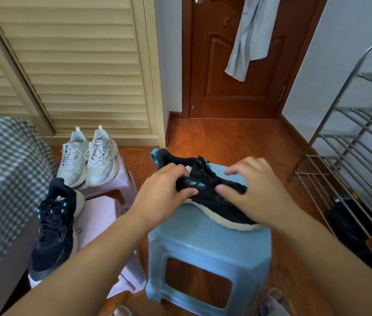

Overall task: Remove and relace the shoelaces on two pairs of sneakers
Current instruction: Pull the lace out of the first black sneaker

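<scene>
A black sneaker (pixel 221 206) with a white sole and teal accents lies on its side on the blue plastic stool (pixel 207 245). My left hand (pixel 164 190) grips its upper around the ankle opening, thumb against the side. My right hand (pixel 253 188) hovers over the lace area with fingers spread and slightly curled, touching the toe side; whether it pinches a lace is hidden. The matching black sneaker (pixel 52 229) lies on a pink stool (pixel 102 215) at the left, laced. A white pair of sneakers (pixel 86 156) stands on a second pink stool (pixel 112 181) behind it.
A checked bedcover (pixel 4 179) fills the left edge. A metal shoe rack (pixel 354 142) stands at the right with a dark bag (pixel 349 224) below it. A louvred wardrobe door (pixel 77 65) and a wooden door (pixel 237 65) with hanging cloth are behind.
</scene>
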A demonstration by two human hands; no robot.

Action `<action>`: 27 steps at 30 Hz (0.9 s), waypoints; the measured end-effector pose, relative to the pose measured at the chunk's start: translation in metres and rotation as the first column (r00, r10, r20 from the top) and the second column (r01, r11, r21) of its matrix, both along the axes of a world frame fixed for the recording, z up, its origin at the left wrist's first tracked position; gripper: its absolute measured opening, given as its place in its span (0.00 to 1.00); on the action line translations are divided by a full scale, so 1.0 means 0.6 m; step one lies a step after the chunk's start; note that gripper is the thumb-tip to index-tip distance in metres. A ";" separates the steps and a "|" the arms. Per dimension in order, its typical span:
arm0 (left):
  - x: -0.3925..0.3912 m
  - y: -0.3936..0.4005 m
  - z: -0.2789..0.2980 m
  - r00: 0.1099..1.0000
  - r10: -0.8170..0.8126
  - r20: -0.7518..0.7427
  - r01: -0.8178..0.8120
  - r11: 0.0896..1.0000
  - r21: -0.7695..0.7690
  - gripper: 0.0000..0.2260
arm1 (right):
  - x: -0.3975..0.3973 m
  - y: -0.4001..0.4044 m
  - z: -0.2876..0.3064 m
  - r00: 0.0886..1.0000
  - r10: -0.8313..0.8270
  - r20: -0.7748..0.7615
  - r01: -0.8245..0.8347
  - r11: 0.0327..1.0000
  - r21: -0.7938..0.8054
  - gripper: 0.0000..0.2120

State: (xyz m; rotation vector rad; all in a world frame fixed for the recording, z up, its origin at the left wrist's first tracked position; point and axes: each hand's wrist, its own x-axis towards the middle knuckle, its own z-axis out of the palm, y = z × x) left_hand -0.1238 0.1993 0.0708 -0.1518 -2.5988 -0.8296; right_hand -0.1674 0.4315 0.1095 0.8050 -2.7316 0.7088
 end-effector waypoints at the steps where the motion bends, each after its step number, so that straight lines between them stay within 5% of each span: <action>1: 0.000 0.001 0.000 1.000 0.009 0.009 -0.010 1.000 0.003 0.14 | 0.004 -0.019 -0.007 0.995 0.027 -0.095 -0.021 0.997 0.070 0.16; 4: 0.004 -0.004 0.002 1.000 0.002 0.031 -0.003 1.000 0.022 0.14 | 0.011 -0.058 -0.031 0.934 0.123 -0.336 -0.066 0.982 0.176 0.10; 8: 0.007 -0.010 0.007 0.998 0.034 0.046 -0.035 0.999 0.012 0.12 | 0.016 -0.057 -0.035 0.939 0.148 -0.312 -0.088 0.976 0.199 0.08; 10: 0.005 -0.011 0.010 0.996 0.076 0.051 -0.076 0.997 -0.004 0.12 | 0.034 -0.037 -0.028 0.941 0.300 -0.159 -0.220 0.894 0.390 0.08; 13: 0.007 -0.013 0.009 0.995 0.066 0.069 -0.068 0.997 0.022 0.10 | 0.070 0.003 -0.017 0.855 0.411 0.317 -0.515 0.600 0.612 0.05; 15: 0.008 -0.014 0.006 0.997 0.048 0.059 -0.049 0.999 0.022 0.09 | 0.081 0.009 -0.010 0.881 0.365 0.300 -0.472 0.663 0.581 0.13; 18: 0.009 -0.014 0.004 0.998 0.044 0.040 -0.045 0.999 0.022 0.09 | 0.069 -0.034 0.003 0.980 0.198 0.021 -0.190 0.896 0.402 0.30; 20: 0.011 -0.012 0.003 0.999 0.037 0.033 -0.037 0.999 0.007 0.08 | 0.057 -0.066 0.002 0.998 0.025 -0.049 -0.014 0.974 0.226 0.29; 23: 0.013 -0.010 0.003 0.999 0.018 0.032 -0.019 1.000 0.023 0.07 | 0.055 -0.090 -0.011 0.989 -0.145 -0.028 0.147 0.974 0.171 0.27; 27: 0.009 -0.013 0.000 0.999 0.012 0.041 -0.014 0.999 0.041 0.09 | 0.057 -0.084 -0.006 0.989 -0.095 0.115 0.095 0.995 0.004 0.12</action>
